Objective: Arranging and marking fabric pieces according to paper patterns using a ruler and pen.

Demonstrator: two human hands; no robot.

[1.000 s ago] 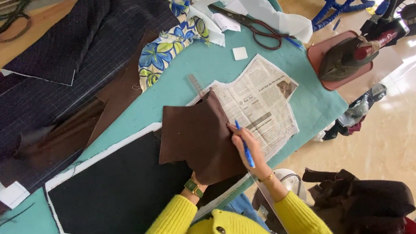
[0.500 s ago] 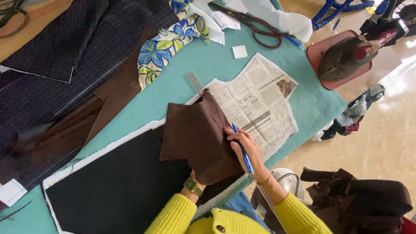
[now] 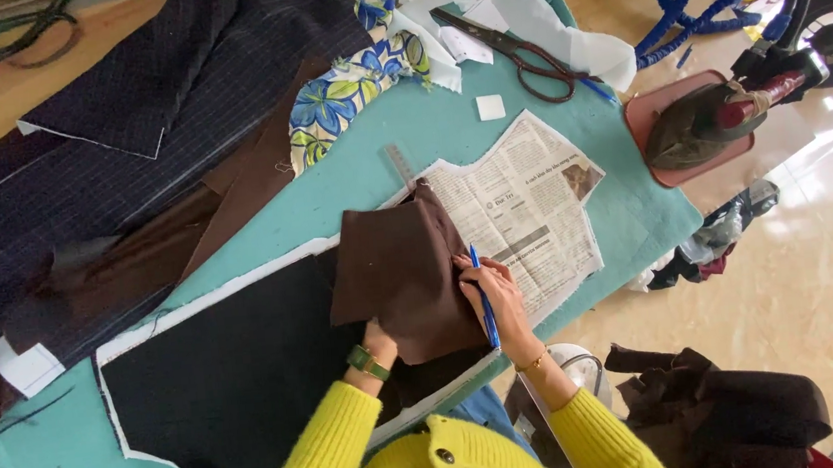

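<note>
A brown fabric piece [image 3: 400,271] lies on the teal table [image 3: 408,134], over the edge of a newspaper pattern [image 3: 535,214]. My right hand [image 3: 497,297] holds a blue pen [image 3: 482,298] with its tip at the brown piece's right edge, where fabric meets newspaper. My left hand [image 3: 381,339] is mostly hidden under the lower edge of the brown fabric; only the wrist with a green watch shows. A black fabric panel [image 3: 218,372] edged in white lies left of the hands.
Dark pinstriped cloth [image 3: 127,139] and brown cloth cover the left of the table. A floral scrap [image 3: 354,89], scissors [image 3: 510,45], a metal ruler [image 3: 400,165] and a white chalk square [image 3: 491,107] lie farther off. An iron [image 3: 708,118] rests on its stand at right. Dark clothes [image 3: 724,418] are piled below.
My right hand has slid the pen slightly up along the brown fabric's right edge. The left hand stays under the fabric.
</note>
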